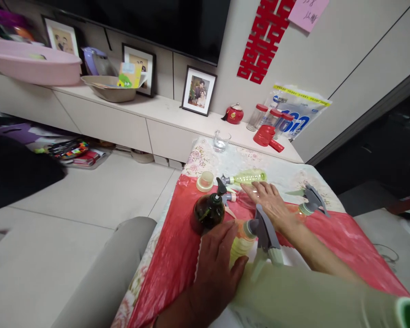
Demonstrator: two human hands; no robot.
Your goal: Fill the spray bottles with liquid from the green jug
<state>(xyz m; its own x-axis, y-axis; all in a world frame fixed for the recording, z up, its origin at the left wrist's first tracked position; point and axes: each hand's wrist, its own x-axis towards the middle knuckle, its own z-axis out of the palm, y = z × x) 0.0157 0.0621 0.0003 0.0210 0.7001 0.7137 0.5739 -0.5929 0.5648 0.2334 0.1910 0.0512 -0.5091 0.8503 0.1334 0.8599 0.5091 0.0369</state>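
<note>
My left hand (215,259) wraps its thumb and fingers round the upper body of a yellowish spray bottle (242,243) with a grey trigger head. Just beyond it stands a dark brown pump bottle (208,213). My right hand (271,205) reaches forward with fingers stretched out over a clear pinkish spray bottle (246,199) lying on its side; whether it grips the bottle is hidden. A yellow-green spray bottle (249,176) lies behind that one. Right of my right forearm is another spray bottle (305,208), partly hidden. A large pale green bottle (304,291) fills the near foreground, blurred.
Red plastic sheeting (171,255) covers part of the flowered tablecloth (200,157). A translucent cap-like cup (205,181) and a clear glass cup (221,141) stand towards the back. Behind runs a white cabinet (171,114) with jars, frames and a pink basin (34,64).
</note>
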